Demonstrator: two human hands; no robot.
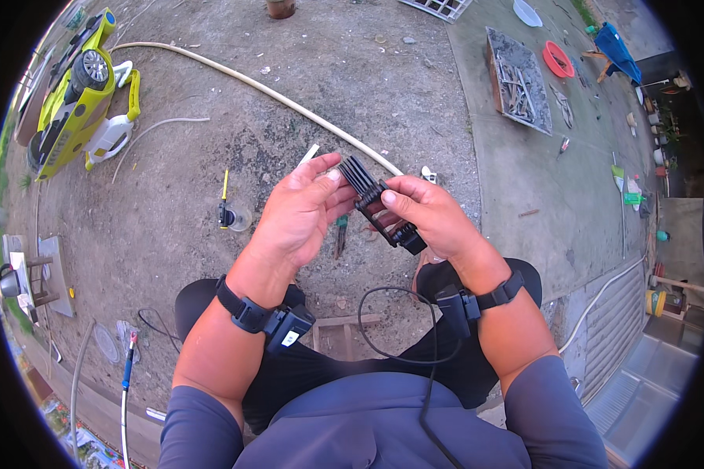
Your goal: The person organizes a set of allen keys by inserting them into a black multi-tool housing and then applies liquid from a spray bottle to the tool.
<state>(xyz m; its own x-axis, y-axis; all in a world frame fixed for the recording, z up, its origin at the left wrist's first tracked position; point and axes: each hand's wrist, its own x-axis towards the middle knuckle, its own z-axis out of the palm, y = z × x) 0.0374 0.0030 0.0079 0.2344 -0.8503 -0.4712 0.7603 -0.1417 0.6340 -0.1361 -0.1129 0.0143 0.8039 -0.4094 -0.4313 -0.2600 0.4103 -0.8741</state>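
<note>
Held thing: one black ribbed part, a comb-like finned end far and a chunkier block near, held over the lap, mid-scene above bare dirt ground.
Right hand: closed on the part, thumb pressed on its middle, fingers wrapped underneath.
Left hand: fingers curled, fingertips touching the finned end from the left; a firm grip cannot be told.
Progress: judging by the grip, the part is being handled or inspected in mid-air; nothing is visibly fitted to it yet, and whether anything has been taken off it cannot be told.
Wrist units: two, one black strapped box on each forearm, a black cable looping between them.
Near ground: one yellow-handled tool to the left of the hands; one small screwdriver-like tool just below them.
Hoses: one pale hose curving across the far ground.
Far left: one lime-green toy car on its side.
Far right: one tray of grey debris, one red bowl.
</note>
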